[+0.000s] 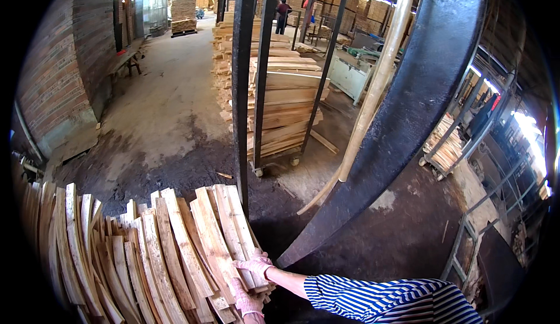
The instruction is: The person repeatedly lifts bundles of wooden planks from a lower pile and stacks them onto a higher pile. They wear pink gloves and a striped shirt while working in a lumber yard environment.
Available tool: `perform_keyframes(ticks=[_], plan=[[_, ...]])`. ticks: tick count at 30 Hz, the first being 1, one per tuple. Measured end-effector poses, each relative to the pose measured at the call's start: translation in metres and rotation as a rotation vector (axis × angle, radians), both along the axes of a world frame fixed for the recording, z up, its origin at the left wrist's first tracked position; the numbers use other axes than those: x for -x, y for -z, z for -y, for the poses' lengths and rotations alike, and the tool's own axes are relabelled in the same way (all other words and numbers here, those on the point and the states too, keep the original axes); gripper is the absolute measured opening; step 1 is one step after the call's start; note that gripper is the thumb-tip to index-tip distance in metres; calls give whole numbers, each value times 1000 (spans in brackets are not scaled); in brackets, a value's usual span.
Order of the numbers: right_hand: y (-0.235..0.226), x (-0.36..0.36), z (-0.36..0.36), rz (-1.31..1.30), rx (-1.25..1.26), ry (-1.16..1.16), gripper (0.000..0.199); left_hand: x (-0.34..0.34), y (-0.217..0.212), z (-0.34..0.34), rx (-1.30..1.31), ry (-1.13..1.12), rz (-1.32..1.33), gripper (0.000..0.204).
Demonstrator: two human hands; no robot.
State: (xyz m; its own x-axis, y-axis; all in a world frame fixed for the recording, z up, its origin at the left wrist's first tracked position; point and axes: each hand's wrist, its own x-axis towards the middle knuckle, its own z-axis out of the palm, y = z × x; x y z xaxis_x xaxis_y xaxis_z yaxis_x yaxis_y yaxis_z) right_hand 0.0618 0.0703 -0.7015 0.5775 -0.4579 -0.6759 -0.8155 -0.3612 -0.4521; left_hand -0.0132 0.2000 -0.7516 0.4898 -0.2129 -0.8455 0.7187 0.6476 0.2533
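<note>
A big stack of thin pale wooden slats (146, 254) fills the lower left, fanned out with their ends toward me. My right hand (255, 265), in a pink glove with a blue-and-white striped sleeve behind it, grips the near ends of the rightmost slats (227, 225) on top of the stack. My left hand (245, 303), also in a pink glove, sits just below it at the lower edge and presses on the ends of the same bundle. The fingers of both hands curl over the wood.
A black metal upright (242, 90) stands just behind the stack, and a thick dark slanted beam (402, 108) lies to its right. A wheeled cart of stacked boards (286, 108) stands beyond. The floor is dirt, with a brick wall (58, 73) on the left and a person (283, 15) far back.
</note>
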Motion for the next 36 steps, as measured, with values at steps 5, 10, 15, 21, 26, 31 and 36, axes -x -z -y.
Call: perform_keyframes(ticks=[5, 10, 15, 21, 26, 31, 36], plan=[[-18, 18, -6, 42, -109, -111, 131, 19, -9, -17, -90, -19, 173, 85], [-7, 107, -2, 178, -642, 75, 102, 106, -142, -45, -89, 22, 520, 67], [21, 172, -15, -36, -1045, 307, 94, 178, -250, -66, -159, 47, 261, 69], [19, 254, -27, 164, -1076, 152, 81, 231, -246, -88, -516, 367, 446, 76], [13, 286, -7, 126, -1103, 270, 56, 286, -222, -106, -886, 807, 597, 83], [-5, 270, -1, -31, -1347, 411, 66, 231, -153, -138, -14, 653, 231, 59], [-29, 245, -49, 280, -957, 183, 60, 121, -114, -109, -49, 466, 444, 63]])
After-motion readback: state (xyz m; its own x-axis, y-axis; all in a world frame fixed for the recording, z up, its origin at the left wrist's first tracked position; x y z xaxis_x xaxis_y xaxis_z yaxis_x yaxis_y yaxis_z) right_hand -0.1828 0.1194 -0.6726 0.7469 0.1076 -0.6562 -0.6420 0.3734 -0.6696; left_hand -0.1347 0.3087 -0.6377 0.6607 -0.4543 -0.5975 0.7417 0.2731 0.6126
